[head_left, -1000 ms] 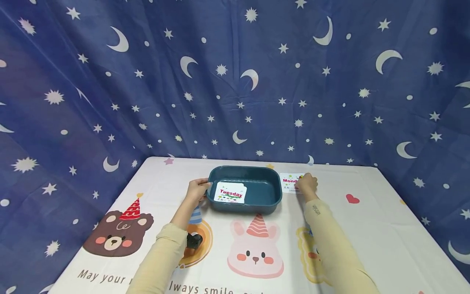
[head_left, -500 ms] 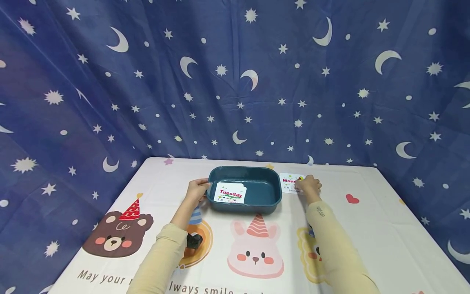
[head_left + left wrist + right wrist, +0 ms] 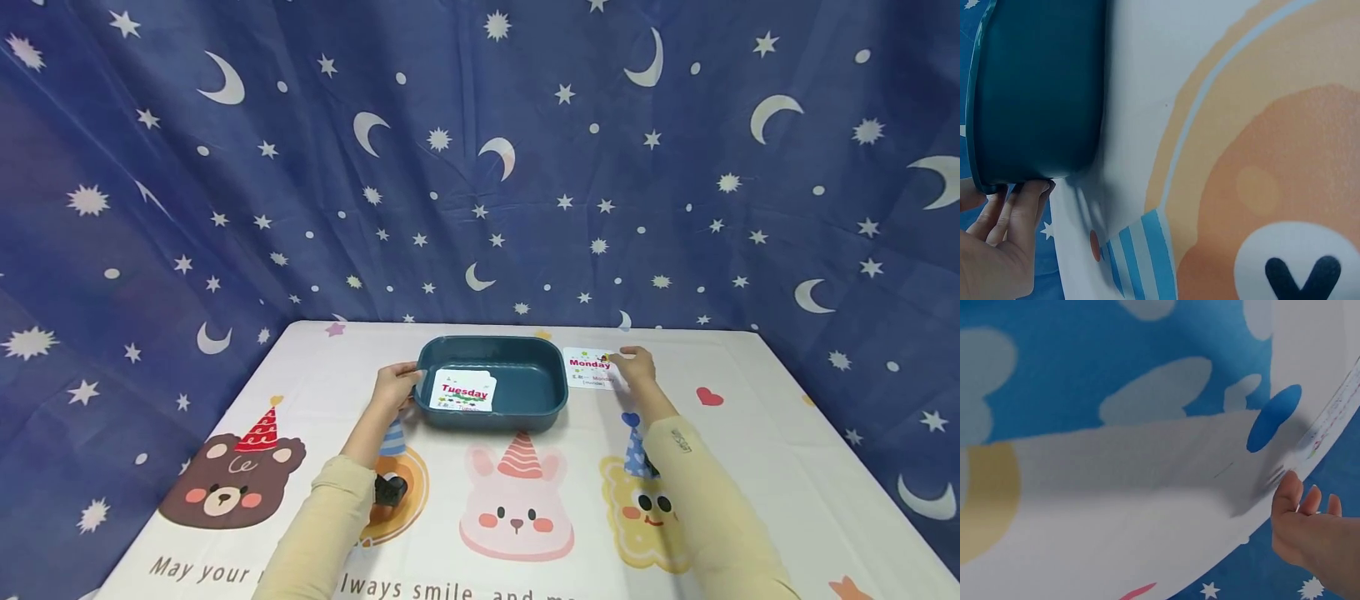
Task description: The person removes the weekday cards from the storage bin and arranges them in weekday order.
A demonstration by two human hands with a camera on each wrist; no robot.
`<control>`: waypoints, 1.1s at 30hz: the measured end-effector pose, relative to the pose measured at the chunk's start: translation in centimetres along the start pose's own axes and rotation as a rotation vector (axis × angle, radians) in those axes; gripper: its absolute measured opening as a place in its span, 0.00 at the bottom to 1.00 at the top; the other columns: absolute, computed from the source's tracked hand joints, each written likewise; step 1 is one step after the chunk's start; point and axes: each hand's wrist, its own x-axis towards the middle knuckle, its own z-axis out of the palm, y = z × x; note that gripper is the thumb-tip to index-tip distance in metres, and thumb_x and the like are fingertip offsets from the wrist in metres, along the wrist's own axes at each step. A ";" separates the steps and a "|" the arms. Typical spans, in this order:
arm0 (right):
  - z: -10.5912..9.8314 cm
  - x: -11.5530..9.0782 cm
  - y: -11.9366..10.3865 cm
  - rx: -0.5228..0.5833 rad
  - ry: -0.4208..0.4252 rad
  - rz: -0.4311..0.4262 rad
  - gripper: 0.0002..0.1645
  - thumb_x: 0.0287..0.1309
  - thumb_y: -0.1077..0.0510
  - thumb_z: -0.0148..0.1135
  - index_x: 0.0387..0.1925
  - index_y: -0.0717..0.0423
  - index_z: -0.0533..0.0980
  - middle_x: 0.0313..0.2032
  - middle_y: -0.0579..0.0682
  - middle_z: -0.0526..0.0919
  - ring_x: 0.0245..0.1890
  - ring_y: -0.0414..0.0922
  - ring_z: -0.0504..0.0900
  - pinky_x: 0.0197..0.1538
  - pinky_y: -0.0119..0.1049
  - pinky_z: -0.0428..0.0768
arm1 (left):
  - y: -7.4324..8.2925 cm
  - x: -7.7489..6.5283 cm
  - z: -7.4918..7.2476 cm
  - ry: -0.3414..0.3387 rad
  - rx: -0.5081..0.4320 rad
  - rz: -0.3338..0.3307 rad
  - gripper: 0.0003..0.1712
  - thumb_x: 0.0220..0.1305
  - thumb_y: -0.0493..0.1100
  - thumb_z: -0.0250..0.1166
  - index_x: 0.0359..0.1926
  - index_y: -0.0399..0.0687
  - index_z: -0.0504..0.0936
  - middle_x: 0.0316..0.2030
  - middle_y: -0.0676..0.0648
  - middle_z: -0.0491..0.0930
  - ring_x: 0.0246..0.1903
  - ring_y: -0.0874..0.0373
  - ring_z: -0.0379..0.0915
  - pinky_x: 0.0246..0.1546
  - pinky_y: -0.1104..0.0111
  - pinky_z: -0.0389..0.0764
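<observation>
A dark teal rectangular plastic bin (image 3: 525,414) stands on the table in the head view. My left hand (image 3: 395,388) grips its left end, the thumb at the rim and the fingers under it in the left wrist view. Inside the bin, toward the left, lies a white card reading "Tuesday" (image 3: 462,392); another white edge shows behind its upper right corner. A white "Monday" card (image 3: 588,368) lies flat just right of the bin. At that card's right edge is my right hand (image 3: 636,367), its fingers loosely bent and holding nothing in the right wrist view (image 3: 1310,528).
A white tablecloth (image 3: 678,492) with printed cartoon animals and lettering covers the table. A blue curtain (image 3: 480,167) with moons and stars hangs behind the far edge and along the left side. A small black device (image 3: 390,490) sits at the left wrist.
My right hand has drawn back slightly to the right, uncovering more of the "Monday" card. The head view has shifted a little. My left hand keeps its grip on the bin.
</observation>
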 end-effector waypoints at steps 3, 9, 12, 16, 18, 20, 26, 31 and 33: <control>-2.4 -6.2 -4.6 0.089 -0.080 0.019 0.28 0.62 0.56 0.52 0.61 0.67 0.65 0.57 0.70 0.70 0.49 0.58 0.74 0.41 0.37 0.78 | 0.1 -0.2 0.1 0.008 0.021 -0.023 0.23 0.67 0.37 0.54 0.61 0.35 0.69 0.56 0.35 0.74 0.49 0.44 0.77 0.34 0.69 0.81; -2.8 -8.3 -6.2 0.242 -0.090 0.005 0.25 0.65 0.60 0.47 0.62 0.66 0.65 0.57 0.68 0.70 0.46 0.54 0.74 0.48 0.41 0.78 | -0.4 0.1 -0.2 0.007 0.014 -0.006 0.22 0.66 0.37 0.56 0.60 0.34 0.71 0.53 0.36 0.76 0.41 0.52 0.79 0.36 0.64 0.83; -2.8 -9.0 -7.0 0.300 -0.112 0.004 0.24 0.66 0.61 0.46 0.62 0.65 0.65 0.56 0.65 0.70 0.42 0.48 0.73 0.54 0.46 0.76 | -0.1 -0.1 -0.2 0.006 0.018 -0.021 0.23 0.67 0.37 0.54 0.61 0.35 0.70 0.56 0.35 0.74 0.46 0.49 0.77 0.37 0.65 0.82; -2.8 -10.0 -8.1 0.342 -0.135 -0.018 0.24 0.66 0.60 0.46 0.61 0.64 0.65 0.48 0.58 0.72 0.36 0.41 0.73 0.54 0.44 0.78 | 0.3 -0.3 -0.2 -0.001 0.020 -0.027 0.23 0.68 0.37 0.53 0.63 0.35 0.68 0.58 0.35 0.73 0.50 0.45 0.75 0.35 0.70 0.81; -2.8 -10.7 -8.5 0.358 -0.151 -0.026 0.24 0.66 0.60 0.47 0.61 0.64 0.65 0.44 0.54 0.71 0.35 0.40 0.73 0.51 0.40 0.80 | 0.3 -0.3 -0.2 -0.004 0.020 -0.031 0.24 0.68 0.37 0.53 0.63 0.35 0.67 0.58 0.34 0.72 0.51 0.44 0.74 0.35 0.69 0.81; -2.8 -11.2 -8.8 0.372 -0.166 -0.029 0.23 0.66 0.60 0.47 0.61 0.64 0.65 0.42 0.52 0.70 0.35 0.41 0.74 0.46 0.36 0.82 | 0.3 -0.3 -0.2 -0.004 0.019 -0.038 0.24 0.68 0.38 0.53 0.63 0.35 0.67 0.58 0.35 0.72 0.51 0.44 0.74 0.37 0.69 0.81; -2.5 -12.9 -9.8 0.415 -0.217 -0.053 0.23 0.66 0.60 0.48 0.61 0.65 0.65 0.42 0.50 0.71 0.37 0.43 0.76 0.42 0.31 0.82 | 0.0 -0.2 -0.1 0.003 0.020 -0.026 0.24 0.68 0.37 0.53 0.63 0.35 0.68 0.57 0.34 0.72 0.47 0.47 0.76 0.35 0.69 0.81; -2.0 -14.3 -10.9 0.435 -0.275 -0.092 0.23 0.66 0.60 0.49 0.60 0.66 0.65 0.45 0.54 0.75 0.38 0.44 0.79 0.43 0.33 0.83 | 0.1 -0.1 0.0 -0.004 0.021 -0.027 0.24 0.68 0.37 0.53 0.63 0.34 0.67 0.57 0.34 0.72 0.48 0.46 0.76 0.34 0.70 0.81; -1.6 -14.9 -11.3 0.431 -0.309 -0.108 0.22 0.66 0.60 0.49 0.59 0.67 0.66 0.46 0.56 0.76 0.38 0.44 0.80 0.45 0.35 0.83 | 0.2 -0.2 0.0 -0.002 0.022 -0.029 0.23 0.68 0.37 0.53 0.63 0.35 0.68 0.57 0.35 0.72 0.49 0.46 0.76 0.33 0.71 0.80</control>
